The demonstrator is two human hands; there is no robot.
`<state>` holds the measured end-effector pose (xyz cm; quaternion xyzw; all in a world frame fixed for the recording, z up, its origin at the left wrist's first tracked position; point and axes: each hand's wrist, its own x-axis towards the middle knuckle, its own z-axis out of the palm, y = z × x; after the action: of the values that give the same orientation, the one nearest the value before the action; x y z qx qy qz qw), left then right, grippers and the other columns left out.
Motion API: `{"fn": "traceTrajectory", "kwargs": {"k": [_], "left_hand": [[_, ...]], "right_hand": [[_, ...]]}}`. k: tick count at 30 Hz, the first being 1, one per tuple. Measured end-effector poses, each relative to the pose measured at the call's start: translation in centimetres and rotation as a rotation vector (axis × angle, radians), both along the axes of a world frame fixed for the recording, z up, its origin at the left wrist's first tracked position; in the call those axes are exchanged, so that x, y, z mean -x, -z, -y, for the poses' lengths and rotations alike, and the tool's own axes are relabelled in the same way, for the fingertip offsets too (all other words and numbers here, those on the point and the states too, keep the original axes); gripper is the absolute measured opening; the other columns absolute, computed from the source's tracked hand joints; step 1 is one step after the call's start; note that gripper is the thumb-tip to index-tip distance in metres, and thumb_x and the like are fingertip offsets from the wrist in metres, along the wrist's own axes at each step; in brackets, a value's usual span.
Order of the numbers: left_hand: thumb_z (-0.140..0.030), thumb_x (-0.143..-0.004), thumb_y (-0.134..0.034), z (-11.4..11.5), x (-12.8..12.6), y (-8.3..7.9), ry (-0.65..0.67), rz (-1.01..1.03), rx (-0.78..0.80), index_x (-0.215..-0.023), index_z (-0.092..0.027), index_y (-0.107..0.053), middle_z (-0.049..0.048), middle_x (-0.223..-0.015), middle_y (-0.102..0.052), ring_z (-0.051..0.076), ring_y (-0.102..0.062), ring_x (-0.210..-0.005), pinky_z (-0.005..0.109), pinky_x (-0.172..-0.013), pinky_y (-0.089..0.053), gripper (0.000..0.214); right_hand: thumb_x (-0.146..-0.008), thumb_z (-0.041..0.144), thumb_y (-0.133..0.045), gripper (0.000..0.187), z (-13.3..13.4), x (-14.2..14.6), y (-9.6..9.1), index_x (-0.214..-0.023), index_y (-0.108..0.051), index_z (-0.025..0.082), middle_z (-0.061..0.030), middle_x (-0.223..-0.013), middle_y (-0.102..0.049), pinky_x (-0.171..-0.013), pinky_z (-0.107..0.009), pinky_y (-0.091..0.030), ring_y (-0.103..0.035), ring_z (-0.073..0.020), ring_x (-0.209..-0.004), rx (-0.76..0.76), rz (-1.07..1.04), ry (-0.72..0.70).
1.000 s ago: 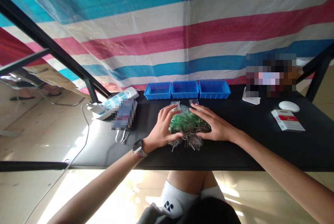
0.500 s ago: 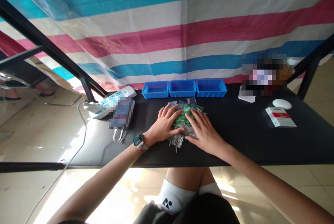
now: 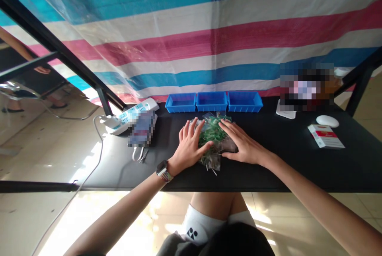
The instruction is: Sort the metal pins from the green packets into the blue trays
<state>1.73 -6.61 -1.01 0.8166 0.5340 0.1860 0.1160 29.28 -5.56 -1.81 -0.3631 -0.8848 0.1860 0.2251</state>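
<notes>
A pile of small clear plastic bags (image 3: 212,160) lies on the black table, with green pieces (image 3: 215,130) among them. Thin metal parts poke out at its near edge; their kind is too small to make out. My left hand (image 3: 188,144) rests against the left side of the pile, fingers spread, a watch on its wrist. On the opposite side, my right hand (image 3: 243,144) touches the pile with its fingers stretched out and thumb apart. Neither hand grips anything.
Three blue bins (image 3: 211,101) stand in a row behind the pile. To the left are a white power strip (image 3: 140,109) and a blurred-out phone-like object (image 3: 141,128). A red-and-white box (image 3: 326,136) and a white mouse-like object (image 3: 327,121) sit at right. Another person's hand (image 3: 43,70) shows far left.
My right hand has slid outward and tilted, uncovering more of the green pieces. My left hand stays spread at the pile. The view has shifted slightly, and another person's arm has appeared at far left.
</notes>
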Motion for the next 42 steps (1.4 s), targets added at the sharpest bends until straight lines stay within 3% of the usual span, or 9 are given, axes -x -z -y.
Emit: {"fn": "traceTrajectory", "kwargs": {"k": [3, 6, 11, 15, 23, 31, 35, 38, 42], "left_hand": [[-0.068, -0.103, -0.044, -1.4, 2.1, -0.4, 0.046, -0.022, -0.002, -0.171, -0.033, -0.018, 0.0094, -0.178, -0.016, 0.042, -0.007, -0.163, 0.065, -0.127, -0.018, 0.08], [-0.072, -0.101, -0.046, -2.7, 3.6, -1.0, 0.201, -0.072, 0.048, -0.17, -0.037, -0.019, 0.0051, -0.179, -0.012, 0.043, -0.003, -0.164, 0.067, -0.128, -0.017, 0.083], [-0.083, -0.082, -0.065, -1.9, 3.0, -2.0, 0.439, -0.122, -0.003, -0.169, -0.039, -0.023, 0.0048, -0.178, -0.017, 0.05, -0.003, -0.162, 0.072, -0.128, -0.011, 0.107], [-0.08, -0.073, -0.078, -0.2, 1.5, -2.0, 0.57, -0.17, -0.02, -0.165, -0.045, -0.033, 0.0028, -0.177, -0.023, 0.052, -0.008, -0.161, 0.077, -0.125, -0.012, 0.108], [-0.081, -0.075, -0.074, 0.5, -0.7, -0.7, 0.53, -0.144, -0.073, -0.164, -0.04, -0.039, 0.0081, -0.177, -0.019, 0.051, -0.013, -0.161, 0.073, -0.128, -0.011, 0.104], [-0.081, -0.082, -0.066, 1.2, -3.1, -0.4, 0.395, -0.136, -0.128, -0.158, -0.029, -0.051, 0.0153, -0.176, -0.021, 0.047, -0.013, -0.161, 0.071, -0.129, -0.008, 0.093], [-0.081, -0.086, -0.061, 1.4, -4.0, -0.1, 0.331, -0.128, -0.16, -0.152, -0.024, -0.056, 0.0183, -0.174, -0.024, 0.046, -0.014, -0.162, 0.069, -0.129, -0.01, 0.088], [-0.078, -0.087, -0.064, 1.6, -4.6, 0.2, 0.284, -0.118, -0.18, -0.148, -0.023, -0.059, 0.0184, -0.173, -0.028, 0.045, -0.018, -0.161, 0.07, -0.129, -0.013, 0.082], [-0.07, -0.09, -0.067, 1.8, -5.3, 0.3, 0.247, -0.11, -0.233, -0.146, -0.024, -0.06, 0.0182, -0.171, -0.032, 0.044, -0.022, -0.16, 0.07, -0.128, -0.016, 0.073]], "right_hand": [[-0.102, 0.048, -0.058, 0.082, -0.3, -1.0, -0.5, -0.171, -0.017, 0.032, -0.0103, -0.173, -0.031, -0.13, -0.058, -0.03, -0.03, -0.0332, -0.16, 0.055, -0.104, 0.083], [-0.107, 0.049, -0.047, 0.063, -2.0, -1.3, -0.3, -0.165, -0.035, 0.029, -0.0105, -0.167, -0.044, -0.129, -0.055, -0.034, -0.038, -0.0303, -0.157, 0.077, -0.157, 0.161], [-0.107, 0.055, -0.043, 0.062, -5.6, 0.2, 0.9, -0.161, -0.042, 0.024, -0.0136, -0.163, -0.049, -0.127, -0.054, -0.037, -0.043, -0.0305, -0.154, 0.033, -0.097, 0.162], [-0.107, 0.059, -0.041, 0.065, -6.5, 1.6, 1.7, -0.162, -0.042, 0.023, -0.0131, -0.163, -0.05, -0.129, -0.06, -0.029, -0.035, -0.0337, -0.159, -0.007, 0.003, 0.13], [-0.111, 0.054, -0.034, 0.059, -6.1, 1.7, 0.9, -0.163, -0.039, 0.025, -0.0106, -0.163, -0.05, -0.131, -0.06, -0.025, -0.035, -0.0295, -0.159, -0.013, 0.023, -0.016], [-0.11, 0.044, -0.038, 0.051, -6.7, 2.7, 0.6, -0.156, -0.049, 0.023, -0.0128, -0.157, -0.057, -0.125, -0.053, -0.039, -0.048, -0.0289, -0.151, 0.021, -0.138, 0.019], [-0.108, 0.036, -0.043, 0.037, -4.6, 1.3, -1.4, -0.137, -0.061, 0.023, -0.0118, -0.14, -0.067, -0.116, -0.043, -0.049, -0.062, -0.0266, -0.133, -0.027, -0.305, 0.185], [-0.102, 0.033, -0.052, 0.017, -0.7, -0.7, -3.5, -0.103, -0.066, 0.024, -0.0087, -0.105, -0.071, -0.087, -0.035, -0.057, -0.07, -0.0237, -0.095, -0.046, -0.28, 0.355], [-0.09, 0.032, -0.069, 0.013, 5.8, -2.7, -4.4, -0.088, -0.059, 0.024, 0.0006, -0.081, -0.063, -0.061, -0.028, -0.044, -0.059, -0.0156, -0.065, 0.114, 0.009, 0.432]]}}
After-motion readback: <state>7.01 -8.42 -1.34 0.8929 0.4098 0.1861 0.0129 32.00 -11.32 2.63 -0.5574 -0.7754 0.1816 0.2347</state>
